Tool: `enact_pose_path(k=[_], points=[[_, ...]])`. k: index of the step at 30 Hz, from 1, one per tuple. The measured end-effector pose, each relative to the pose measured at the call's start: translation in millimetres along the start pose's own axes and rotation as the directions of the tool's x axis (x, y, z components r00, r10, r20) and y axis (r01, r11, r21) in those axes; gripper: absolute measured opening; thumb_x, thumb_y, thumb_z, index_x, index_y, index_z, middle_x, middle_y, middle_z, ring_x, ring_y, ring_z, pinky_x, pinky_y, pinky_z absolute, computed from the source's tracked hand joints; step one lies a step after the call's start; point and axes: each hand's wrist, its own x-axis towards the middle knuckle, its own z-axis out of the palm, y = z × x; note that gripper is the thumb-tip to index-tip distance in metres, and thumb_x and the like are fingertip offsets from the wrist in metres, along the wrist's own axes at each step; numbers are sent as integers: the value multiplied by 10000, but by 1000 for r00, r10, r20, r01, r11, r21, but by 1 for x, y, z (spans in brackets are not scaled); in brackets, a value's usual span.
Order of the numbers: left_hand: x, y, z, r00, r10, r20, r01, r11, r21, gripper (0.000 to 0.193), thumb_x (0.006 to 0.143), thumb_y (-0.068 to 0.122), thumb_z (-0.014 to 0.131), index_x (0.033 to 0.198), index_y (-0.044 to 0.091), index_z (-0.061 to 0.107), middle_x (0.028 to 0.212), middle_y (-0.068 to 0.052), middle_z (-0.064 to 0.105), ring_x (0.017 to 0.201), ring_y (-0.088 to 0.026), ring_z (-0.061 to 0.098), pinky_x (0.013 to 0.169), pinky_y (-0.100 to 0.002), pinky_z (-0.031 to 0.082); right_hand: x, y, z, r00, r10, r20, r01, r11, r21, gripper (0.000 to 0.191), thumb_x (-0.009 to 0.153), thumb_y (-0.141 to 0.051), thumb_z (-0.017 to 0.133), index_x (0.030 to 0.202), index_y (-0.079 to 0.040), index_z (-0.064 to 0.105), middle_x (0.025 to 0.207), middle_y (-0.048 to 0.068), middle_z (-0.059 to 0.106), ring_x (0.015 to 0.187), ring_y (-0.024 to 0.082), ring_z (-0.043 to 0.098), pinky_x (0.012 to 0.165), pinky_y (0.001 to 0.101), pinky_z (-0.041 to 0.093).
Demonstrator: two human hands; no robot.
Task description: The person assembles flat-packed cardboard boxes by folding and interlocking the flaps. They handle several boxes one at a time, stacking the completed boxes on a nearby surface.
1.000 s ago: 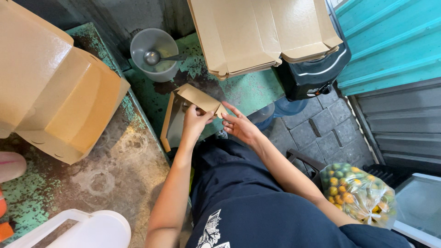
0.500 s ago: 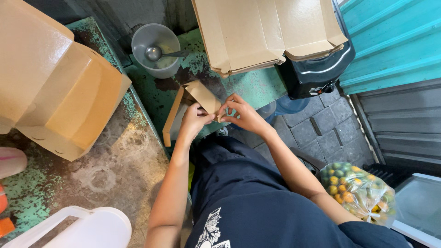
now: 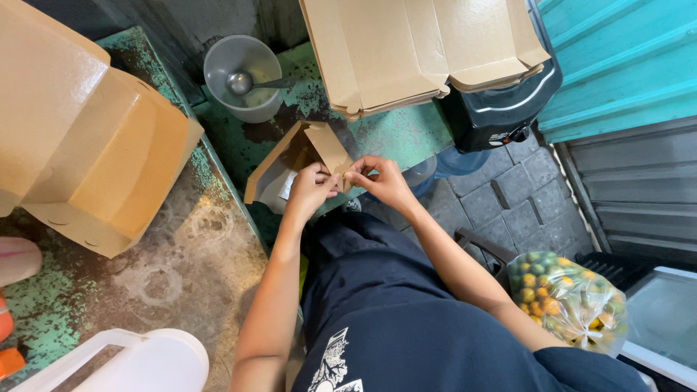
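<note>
Head view, looking straight down. The left hand (image 3: pixel 311 190) and the right hand (image 3: pixel 377 180) meet at the near corner of a small brown cardboard box (image 3: pixel 299 163), which rests partly folded on the worn green tabletop (image 3: pixel 392 134) directly in front of the person. Both hands are narrowed to a pinch: the fingertips of each close on the same edge flap of the box, thumbs opposing forefingers, apparently so that the flap can be pressed and held along its crease. The box lies tilted, one side wall raised toward the left, its pale interior open to the camera.

Beyond it stands a grey plastic tub (image 3: pixel 243 76) with a metal ladle (image 3: pixel 247 82) lying inside, within arm's reach. A stack of flat, unfolded box blanks (image 3: pixel 421 51) overhangs a black appliance (image 3: pixel 501 105) at upper right. Finished, closed boxes (image 3: pixel 87 145) are stacked well apart on the left counter (image 3: pixel 189 268). A clear bag of small green and orange fruit (image 3: pixel 570 297) hangs near the right elbow; a white plastic container (image 3: pixel 138 363) sits at lower left.
</note>
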Motion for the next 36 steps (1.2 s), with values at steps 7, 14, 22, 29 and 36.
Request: enact_pose_path(k=[7, 14, 22, 29, 36], points=[[-8, 12, 3, 996, 68, -59, -63, 994, 93, 245, 984, 210, 661, 1047, -22, 610, 867, -161, 783, 769, -183, 788, 649, -276, 623, -2, 7, -1, 991, -114, -75, 118, 991, 57, 224, 902, -186, 800, 901, 21, 713, 917, 36, 658, 781, 104, 711, 688, 274, 585], [-4, 2, 9, 992, 112, -58, -103, 984, 145, 244, 980, 184, 665, 1098, -18, 599, 873, -163, 782, 759, -190, 787, 655, -286, 618, -5, 9, 7, 973, -139, -181, 137, 990, -25, 186, 923, -102, 781, 826, 51, 739, 842, 83, 675, 847, 156, 640, 761, 287, 505], [-5, 0, 9, 993, 112, -36, -107, 986, 127, 279, 970, 145, 671, 1199, 4, 598, 890, -157, 781, 789, -194, 786, 686, -291, 629, -4, 3, 12, 985, 98, -143, -37, 925, 379, 214, 912, -126, 757, 792, 27, 665, 1007, 38, 606, 765, 86, 650, 665, 235, 568], [-6, 0, 10, 992, 128, 10, -128, 982, 138, 294, 977, 103, 655, 1240, 16, 556, 933, -163, 781, 818, -210, 796, 697, -298, 628, -1, 7, 9, 975, 215, -63, -164, 877, 452, 160, 921, -119, 753, 844, -17, 657, 855, 21, 650, 730, 82, 620, 654, 229, 534], [-7, 2, 12, 995, 93, 33, -97, 988, 122, 298, 995, 122, 624, 1269, 36, 544, 977, -173, 775, 853, -227, 793, 713, -311, 633, 2, 10, 3, 965, 261, 0, -240, 888, 393, 173, 915, -131, 750, 847, 8, 673, 804, 30, 667, 668, 90, 626, 640, 221, 528]])
